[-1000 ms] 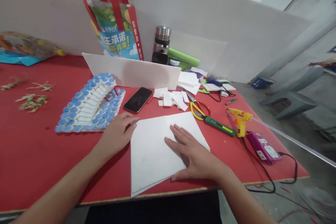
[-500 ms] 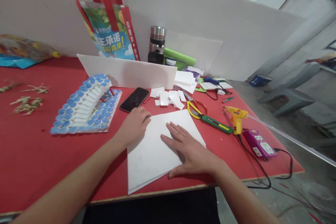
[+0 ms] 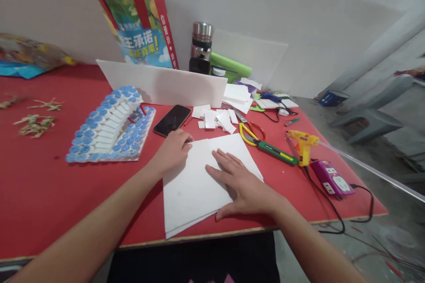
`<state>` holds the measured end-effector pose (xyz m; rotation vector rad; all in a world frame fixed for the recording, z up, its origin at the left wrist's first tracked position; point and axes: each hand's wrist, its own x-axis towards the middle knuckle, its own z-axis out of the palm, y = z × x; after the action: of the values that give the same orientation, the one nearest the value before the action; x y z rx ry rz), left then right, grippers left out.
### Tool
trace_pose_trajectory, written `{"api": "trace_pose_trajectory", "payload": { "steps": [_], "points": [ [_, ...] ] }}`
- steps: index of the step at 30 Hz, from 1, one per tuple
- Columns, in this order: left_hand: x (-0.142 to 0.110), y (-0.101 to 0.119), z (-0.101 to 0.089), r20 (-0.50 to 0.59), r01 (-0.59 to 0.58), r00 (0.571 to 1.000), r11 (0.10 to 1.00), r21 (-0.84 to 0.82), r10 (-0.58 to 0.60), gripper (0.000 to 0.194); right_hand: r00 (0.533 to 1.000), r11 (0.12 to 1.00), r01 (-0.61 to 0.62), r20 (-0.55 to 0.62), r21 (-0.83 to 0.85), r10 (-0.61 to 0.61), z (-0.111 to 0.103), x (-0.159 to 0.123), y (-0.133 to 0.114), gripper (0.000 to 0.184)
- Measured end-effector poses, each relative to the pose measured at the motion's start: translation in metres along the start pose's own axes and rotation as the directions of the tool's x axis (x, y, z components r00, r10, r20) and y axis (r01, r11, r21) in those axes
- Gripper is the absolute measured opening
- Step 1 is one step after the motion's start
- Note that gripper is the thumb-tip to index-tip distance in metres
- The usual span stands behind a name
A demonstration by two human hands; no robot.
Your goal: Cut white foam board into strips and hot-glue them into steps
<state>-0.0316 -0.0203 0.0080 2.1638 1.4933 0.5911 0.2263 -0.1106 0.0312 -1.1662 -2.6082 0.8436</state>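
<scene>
Two white boards, probably foam board, lie one on the other near the table's front edge, their edges slightly out of line. My left hand is at their upper left edge, its fingers curled together against the border; the fingertips are partly hidden. Flat on the right part of the top board rests my right hand, fingers spread and thumb by the lower edge. A black phone lies just beyond my left hand. To the left stands a model with blue-and-white discs and white steps.
Scissors, a green utility knife, a yellow glue gun and a purple power socket lie on the right. White scraps lie behind the boards. Farther back are an upright white strip, a flask and a bag.
The camera view has tilted a little, so the table things appear slightly higher. Both hands stay at about the same places on the boards.
</scene>
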Motion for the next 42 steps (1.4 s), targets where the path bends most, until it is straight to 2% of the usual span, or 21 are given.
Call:
{"api": "trace_pose_trajectory", "payload": {
  "steps": [8, 17, 25, 33, 37, 42],
  "points": [
    [0.000, 0.006, 0.003, -0.023, 0.042, 0.999, 0.999, 0.022, -0.041, 0.019, 0.999, 0.996, 0.048, -0.001, -0.076, -0.049, 0.005, 0.000, 0.007, 0.114],
    [0.001, 0.007, 0.005, -0.054, 0.055, 0.997, 0.998, 0.015, -0.054, 0.014, 0.999, 0.996, 0.030, 0.038, -0.079, -0.027, 0.003, -0.001, 0.006, 0.113],
    [-0.007, 0.003, 0.006, -0.113, -0.027, 0.993, 0.999, -0.034, 0.023, 0.015, 1.000, 0.996, 0.030, 0.013, -0.090, -0.028, 0.007, -0.003, 0.009, 0.111],
    [-0.018, -0.002, 0.005, -0.174, -0.150, 0.976, 0.985, -0.089, 0.133, 0.022, 0.997, 0.990, -0.007, 0.072, -0.144, 0.018, 0.000, -0.004, 0.001, 0.111],
    [-0.017, -0.002, 0.009, -0.201, -0.199, 0.962, 0.979, -0.055, 0.184, 0.027, 0.997, 0.984, -0.060, 0.040, -0.168, 0.068, 0.002, -0.015, 0.003, 0.113],
    [-0.017, -0.002, 0.011, -0.200, -0.213, 0.957, 0.977, -0.001, 0.208, 0.028, 0.999, 0.997, -0.007, -0.034, -0.082, 0.004, 0.003, -0.031, 0.017, 0.124]
  ]
}}
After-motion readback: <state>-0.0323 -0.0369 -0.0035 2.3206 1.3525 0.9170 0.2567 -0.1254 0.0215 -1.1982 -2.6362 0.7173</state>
